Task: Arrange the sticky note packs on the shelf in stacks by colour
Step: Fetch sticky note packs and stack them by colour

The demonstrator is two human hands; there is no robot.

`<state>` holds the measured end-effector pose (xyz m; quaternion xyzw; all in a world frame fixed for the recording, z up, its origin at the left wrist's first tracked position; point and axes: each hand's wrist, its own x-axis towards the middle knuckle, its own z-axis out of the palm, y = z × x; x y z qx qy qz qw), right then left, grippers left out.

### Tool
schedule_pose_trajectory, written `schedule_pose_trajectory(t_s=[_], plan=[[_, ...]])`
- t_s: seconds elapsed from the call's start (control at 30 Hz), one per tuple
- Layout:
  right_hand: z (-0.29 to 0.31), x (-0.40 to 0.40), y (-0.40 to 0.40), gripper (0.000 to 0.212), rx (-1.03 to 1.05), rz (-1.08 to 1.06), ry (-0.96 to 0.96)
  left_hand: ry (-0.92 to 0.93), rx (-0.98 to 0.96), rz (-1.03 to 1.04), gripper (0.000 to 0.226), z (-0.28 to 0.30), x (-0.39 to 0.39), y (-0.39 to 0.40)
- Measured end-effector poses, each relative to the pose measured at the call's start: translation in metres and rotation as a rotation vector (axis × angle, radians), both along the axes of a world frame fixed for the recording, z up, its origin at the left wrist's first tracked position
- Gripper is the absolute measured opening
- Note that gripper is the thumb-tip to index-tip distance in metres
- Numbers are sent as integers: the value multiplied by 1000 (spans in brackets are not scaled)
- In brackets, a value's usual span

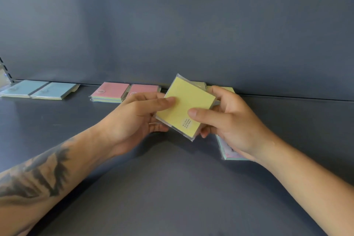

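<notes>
Yellow pack [184,104]: a wrapped pack of sticky notes with a yellow top sheet, held tilted above the shelf between both hands, one corner pointing up toward the back wall; a small round white label sits near its lower right edge, print too small to read.
Left hand [140,114]: holds the yellow pack on its left side, thumb lying flat on the top face, fingers curled underneath.
Right hand [228,119]: holds the same pack on its right side, thumb pressed on the top face just above the label, fingers wrapped under and behind the pack.
Hands together: close to each other, both clamped on the one pack, thumbs near but not touching.
Yellow packs behind [227,88]: more yellow-topped packs lie against the back wall, right behind the held pack and the right hand, mostly hidden.
Pack under the right wrist [227,152]: a pack with pale pastel edges lies flat on the shelf, largely covered by the right hand; its top colour cannot be told.
Pink packs [112,92]: two pink-topped packs lie side by side at the back of the shelf, just left of the left hand; the nearer one shows layered pastel edges.
Blue packs [38,89]: two blue-topped packs lie side by side at the far left, well apart from the hands.
Shelf [172,188]: dark grey, flat, with a dark grey back wall [172,25].
Left forearm [44,170]: bears a dark tattoo.
</notes>
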<state>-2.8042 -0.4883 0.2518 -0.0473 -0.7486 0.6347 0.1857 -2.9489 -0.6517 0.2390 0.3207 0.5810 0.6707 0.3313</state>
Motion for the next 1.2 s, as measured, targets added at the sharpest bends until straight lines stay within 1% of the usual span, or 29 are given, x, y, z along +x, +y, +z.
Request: schedule_pose_trajectory(t_s=[0.07, 0.17, 0.23, 0.3, 0.4, 0.47, 0.53, 0.63, 0.67, 0.7, 0.77, 0.8, 0.83, 0.9, 0.93, 0.97, 1.1, 1.2], plan=[[-3, 0, 0, 49, 78, -57, -16, 25, -1, 23, 24, 0, 0, 0], [-3, 4, 3, 65, 334, -147, 27, 82, -7, 42, 25, 2, 4, 0], [2, 11, 3, 71, 509, -119, 22, 102, -8, 43, 26, 2, 8, 0], [6, 18, 1, 74, 667, -72, -34, 105, -17, 38, 30, 3, 12, 0], [7, 22, 0, 71, 880, -34, -61, 120, -58, 27, 47, 4, 15, -2], [6, 22, 0, 66, 953, -53, -47, 124, -86, 22, 45, 6, 16, -3], [7, 21, 1, 63, 974, -83, -44, 117, -104, -2, 39, 9, 17, -5], [12, 26, 8, 66, 1013, -124, -45, 138, -102, -46, 37, 11, 21, -8], [16, 28, 13, 68, 1026, -128, -56, 199, -119, -54, 42, 10, 21, -9], [21, 29, 19, 70, 1042, -132, -70, 284, -145, -50, 53, 9, 21, -9], [32, 30, 38, 69, 1068, -160, -95, 468, -230, -14, 80, 3, 17, -7], [37, 29, 50, 67, 1067, -183, -112, 580, -302, 22, 91, 1, 14, -7], [43, 28, 63, 64, 1061, -208, -135, 722, -385, 62, 97, -2, 12, -6], [49, 22, 89, 56, 1052, -252, -186, 1059, -512, 111, 94, -10, 7, -5], [49, 19, 102, 52, 1047, -275, -209, 1186, -550, 115, 90, -14, 7, -5], [47, 15, 113, 49, 1038, -297, -228, 1261, -580, 113, 86, -17, 7, -4], [31, -3, 141, 46, 1009, -319, -315, 1330, -616, 111, 77, -21, 10, -3], [21, -14, 148, 42, 979, -314, -308, 1298, -658, 78, 78, -21, 8, -2]])
